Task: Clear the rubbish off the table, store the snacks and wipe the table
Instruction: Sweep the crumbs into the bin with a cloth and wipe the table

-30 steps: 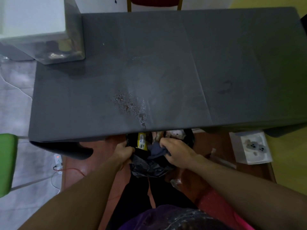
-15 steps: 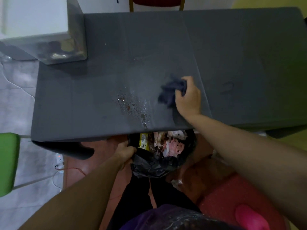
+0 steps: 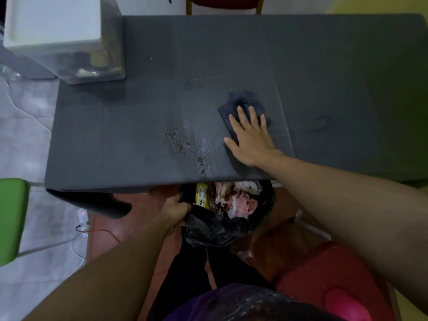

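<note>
A dark blue cloth (image 3: 243, 101) lies on the grey table (image 3: 162, 66), right of centre. My right hand (image 3: 251, 137) lies flat on the cloth with fingers spread, pressing it down. A patch of brown crumbs and wet specks (image 3: 185, 144) sits just left of that hand, near the front edge. Below the table edge, my left hand (image 3: 177, 208) grips the rim of a black rubbish bag (image 3: 208, 228) holding wrappers and crumpled paper.
A clear storage box with a white lid (image 3: 69, 42) stands on the table's far left corner. A red chair (image 3: 222, 1) is behind the table, a green chair seat (image 3: 10, 218) at the left, and a power strip (image 3: 83, 218) with cables lies on the floor.
My right hand lifted the cloth out from the bag's mouth, carried it up onto the table and now presses it flat. The left hand kept hold of the bag.
</note>
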